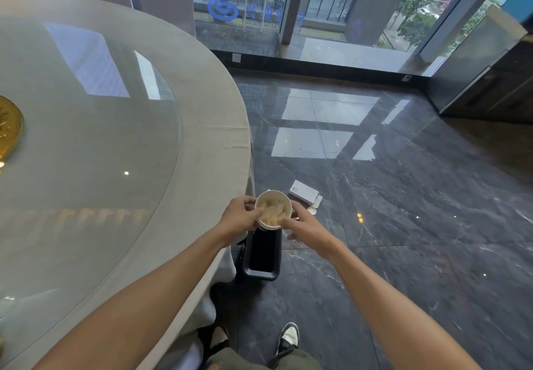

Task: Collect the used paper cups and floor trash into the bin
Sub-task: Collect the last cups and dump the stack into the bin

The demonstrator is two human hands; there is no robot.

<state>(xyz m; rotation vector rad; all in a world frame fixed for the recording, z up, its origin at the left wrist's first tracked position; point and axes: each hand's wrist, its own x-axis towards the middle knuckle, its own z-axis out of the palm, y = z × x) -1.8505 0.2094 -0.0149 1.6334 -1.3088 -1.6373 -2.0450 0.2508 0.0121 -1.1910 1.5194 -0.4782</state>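
A white paper cup (pixel 272 198) with pale crumpled scraps inside is held just off the table's edge, directly above a black rectangular bin (pixel 263 254) on the floor. My left hand (pixel 239 215) grips the cup's left side. On its right rim rest the fingers of my right hand (pixel 305 224). Beyond the cup, a white flat box (pixel 304 192) and a small white spoon-like piece (pixel 312 210) lie on the dark floor.
A large round table (pixel 202 115) with a beige cloth and glass turntable fills the left. The dark marble floor (pixel 403 225) stretches right toward glass windows and a wooden cabinet (pixel 490 86). My shoe (pixel 288 338) stands near the bin.
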